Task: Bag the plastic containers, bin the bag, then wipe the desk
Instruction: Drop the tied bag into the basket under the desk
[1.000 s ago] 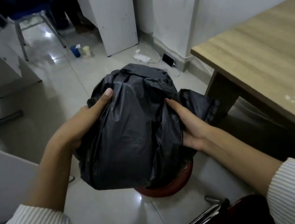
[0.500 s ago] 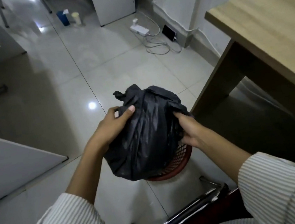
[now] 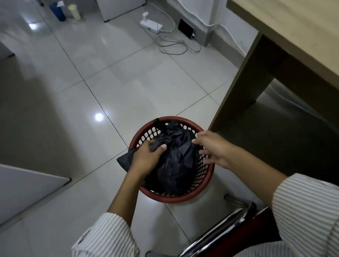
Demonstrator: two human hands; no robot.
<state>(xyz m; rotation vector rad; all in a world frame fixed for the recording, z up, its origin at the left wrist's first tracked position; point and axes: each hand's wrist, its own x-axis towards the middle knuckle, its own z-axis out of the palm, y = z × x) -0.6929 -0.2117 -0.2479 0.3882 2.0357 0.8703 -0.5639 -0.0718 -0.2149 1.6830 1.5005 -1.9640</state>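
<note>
At the upper left, a blue cup (image 3: 57, 11) and a pale cylindrical container (image 3: 74, 12) stand side by side on the tiled floor (image 3: 115, 88); no writing on either can be read. The left hand (image 3: 146, 156) rests on the left side of the black bag (image 3: 175, 160), fingers curled over the plastic and thumb pressed against it, clamped on the material. The black bag sits inside the red mesh bin (image 3: 204, 180), its bunched top rising near the far rim and one loose flap hanging over the left rim. The right hand (image 3: 214, 148) is at the right edge of the bin, fingers spread apart and relaxed, fingertips touching or just beside the bag; which one cannot be told. A white power strip (image 3: 150, 25) with looped cables lies near the wall, with a small dark device (image 3: 186, 28) propped just beside it; no label is legible. The wooden desk (image 3: 301, 22) occupies the right. A chrome chair frame (image 3: 217, 226) shows at the bottom.
</note>
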